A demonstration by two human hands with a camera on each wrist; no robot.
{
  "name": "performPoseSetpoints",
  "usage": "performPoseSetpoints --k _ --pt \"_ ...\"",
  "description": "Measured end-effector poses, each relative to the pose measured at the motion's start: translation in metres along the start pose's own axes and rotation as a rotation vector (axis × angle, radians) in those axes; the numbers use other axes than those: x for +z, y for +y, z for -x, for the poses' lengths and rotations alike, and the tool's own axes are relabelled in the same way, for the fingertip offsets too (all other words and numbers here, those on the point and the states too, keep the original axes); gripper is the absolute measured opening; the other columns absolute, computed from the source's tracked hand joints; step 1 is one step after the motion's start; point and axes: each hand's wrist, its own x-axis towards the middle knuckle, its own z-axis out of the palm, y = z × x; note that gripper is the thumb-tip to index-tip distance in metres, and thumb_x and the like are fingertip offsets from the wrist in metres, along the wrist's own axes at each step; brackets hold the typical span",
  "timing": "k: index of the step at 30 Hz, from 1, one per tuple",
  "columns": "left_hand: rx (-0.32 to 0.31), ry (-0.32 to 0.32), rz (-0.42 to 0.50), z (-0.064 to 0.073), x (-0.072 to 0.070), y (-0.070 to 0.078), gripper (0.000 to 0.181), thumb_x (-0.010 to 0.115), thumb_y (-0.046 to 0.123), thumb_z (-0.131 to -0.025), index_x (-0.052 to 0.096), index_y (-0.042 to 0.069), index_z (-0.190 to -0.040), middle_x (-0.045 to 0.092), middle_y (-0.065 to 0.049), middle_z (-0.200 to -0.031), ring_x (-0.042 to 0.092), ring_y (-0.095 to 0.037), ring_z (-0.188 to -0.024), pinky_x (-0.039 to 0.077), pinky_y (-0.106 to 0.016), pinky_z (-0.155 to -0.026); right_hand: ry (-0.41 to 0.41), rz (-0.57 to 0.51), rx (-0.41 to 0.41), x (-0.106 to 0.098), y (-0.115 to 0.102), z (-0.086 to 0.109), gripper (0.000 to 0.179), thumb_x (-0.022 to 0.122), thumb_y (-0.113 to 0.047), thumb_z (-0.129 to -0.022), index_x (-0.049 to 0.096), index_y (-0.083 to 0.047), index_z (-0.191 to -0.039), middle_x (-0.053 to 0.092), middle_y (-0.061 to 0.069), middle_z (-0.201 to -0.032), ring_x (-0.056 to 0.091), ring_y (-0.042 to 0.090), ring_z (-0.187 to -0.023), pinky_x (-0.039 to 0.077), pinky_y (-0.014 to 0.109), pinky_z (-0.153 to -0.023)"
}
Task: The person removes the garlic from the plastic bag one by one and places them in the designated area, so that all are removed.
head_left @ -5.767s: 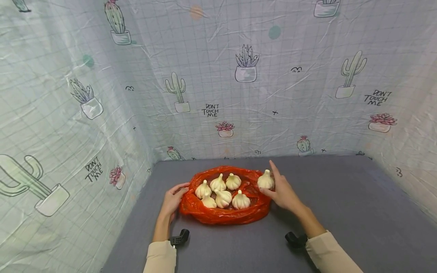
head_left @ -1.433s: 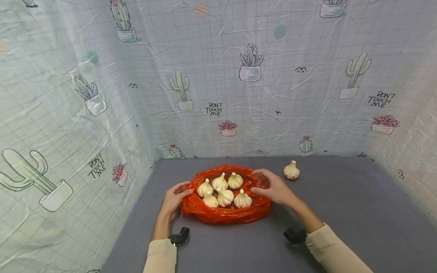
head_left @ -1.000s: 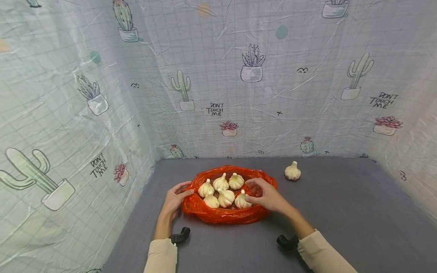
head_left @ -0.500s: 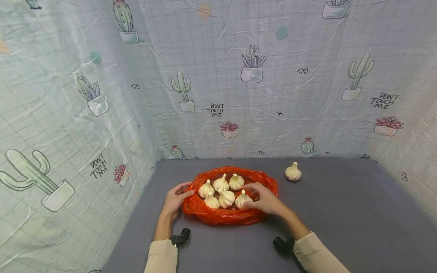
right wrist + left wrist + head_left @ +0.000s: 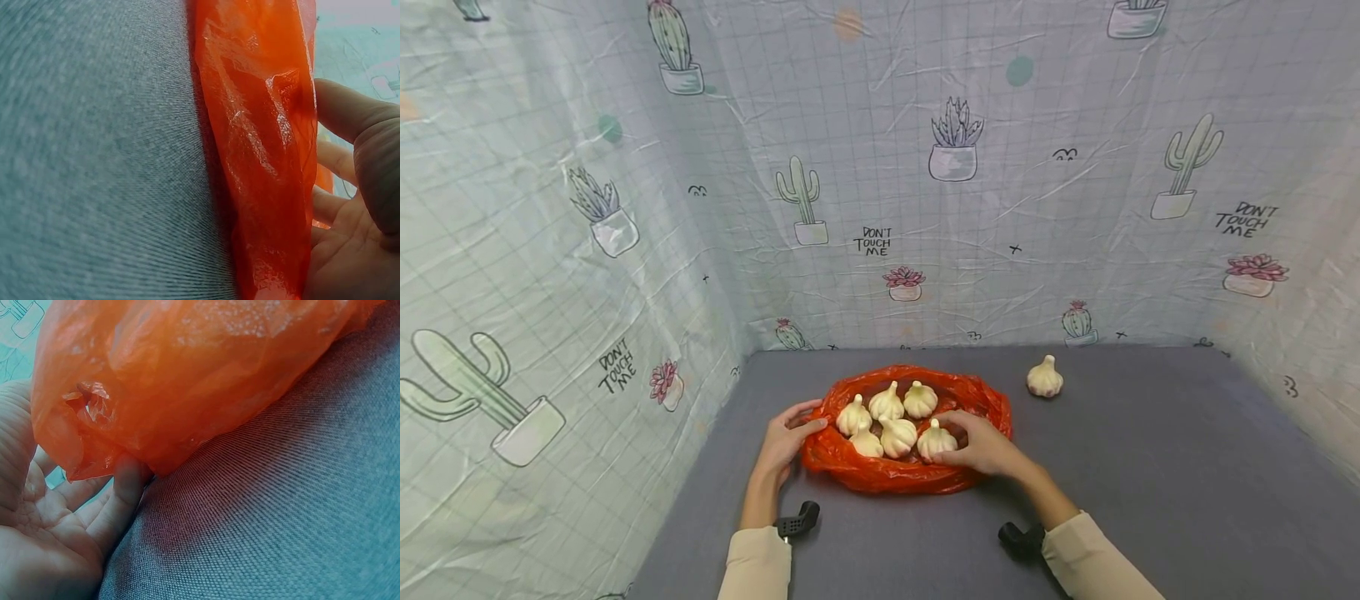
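Note:
A red plastic bag [image 5: 880, 479] lies with its mouth spread wide, several garlic bulbs [image 5: 886, 402] standing inside it. My left hand [image 5: 781, 442] holds the bag's left rim, thumb over the edge and fingers along the outside. In the left wrist view, fingers [image 5: 128, 481] reach under the bag's crumpled corner. Inside the bag's right half, my right hand [image 5: 985, 446] grips the front-right garlic bulb [image 5: 936, 442] between thumb and fingers. From the right wrist camera, the bag's wall [image 5: 262, 156] hides that bulb and the fingertips.
One garlic bulb [image 5: 1045, 377] stands on the grey table [image 5: 1120, 467] at the back right, apart from the bag. A pale cactus-print curtain [image 5: 865, 183] hangs behind the table and along its sides. Black wrist cameras [image 5: 1022, 540] sit below both hands.
The right hand set a garlic bulb on the table at back right, then came back left into the bag and closed round another bulb. The left hand stayed at the rim.

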Motion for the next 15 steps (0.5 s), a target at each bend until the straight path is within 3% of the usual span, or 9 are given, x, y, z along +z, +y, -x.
performPoseSetpoints --k 7,15 --pt "-0.003 0.003 0.010 0.0023 0.0009 0.0023 0.049 0.082 0.016 -0.087 0.068 0.012 -0.134 0.069 -0.011 -0.118 0.067 -0.015 -0.094 0.057 -0.029 -0.078 0.004 -0.004 0.021 -0.0002 0.0019 0.0009 0.057 0.084 -0.034 -0.085 0.064 -0.005 -0.131 0.069 0.010 -0.120 0.064 0.023 -0.107 0.054 0.036 -0.089" --pt "0.005 0.000 -0.012 0.0019 0.0006 0.0016 0.048 0.081 0.019 -0.088 0.068 0.013 -0.134 0.068 -0.015 -0.124 0.068 -0.017 -0.098 0.058 -0.030 -0.080 0.051 -0.040 0.028 -0.0048 0.0016 0.0038 0.059 0.085 -0.032 -0.084 0.063 -0.004 -0.130 0.068 0.013 -0.125 0.065 0.027 -0.111 0.055 0.039 -0.091"
